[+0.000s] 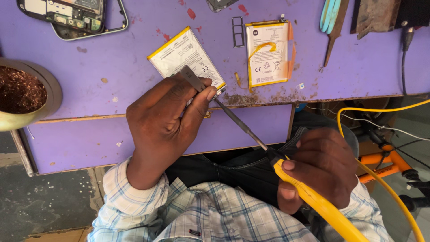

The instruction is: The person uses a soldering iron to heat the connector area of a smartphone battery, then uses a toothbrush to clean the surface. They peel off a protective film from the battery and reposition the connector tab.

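Note:
My left hand [165,121] pinches metal tweezers [192,79] at the lower corner of a flat white and yellow phone battery [183,56] lying on the purple bench [112,54]. My right hand [320,168] grips the yellow handle of a soldering iron [309,192]. Its dark metal shaft [239,123] runs up and left, and its tip meets the battery's corner beside the tweezers. A second battery [268,51] with an orange tab and yellow strip lies flat to the right.
An opened phone body [74,15] with bare circuit board lies at top left. A round bowl of brown material [22,94] sits at the left edge. A card tray [238,31], prying tools [331,18] and a yellow cable [394,179] are nearby.

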